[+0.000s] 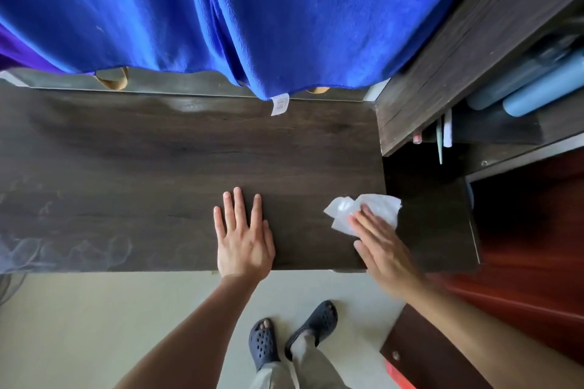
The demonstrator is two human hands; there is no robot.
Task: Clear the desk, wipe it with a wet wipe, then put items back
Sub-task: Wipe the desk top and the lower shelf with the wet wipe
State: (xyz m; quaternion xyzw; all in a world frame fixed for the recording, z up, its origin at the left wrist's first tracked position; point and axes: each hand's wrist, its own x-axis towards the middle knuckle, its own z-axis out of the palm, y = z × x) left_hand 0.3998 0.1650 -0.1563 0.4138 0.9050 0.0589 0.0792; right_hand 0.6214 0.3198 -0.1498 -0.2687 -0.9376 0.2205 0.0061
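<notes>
Dark wooden desk (158,161) shows pale smear marks at left part. Blue towel (252,16) hangs over far edge. Left hand (243,237) lies flat on desk near front edge, fingers straight, grasping nothing. Right hand (384,249), somewhat blurred, presses crumpled white wet wipe (373,205) on desk's right end with straight fingers. Blue bottles (537,85), probably two, lie in shelf at right.

The single head-worn wide-angle camera is looking almost straight down, close over the dark desk (164,161) filling the frame's middle band
</notes>
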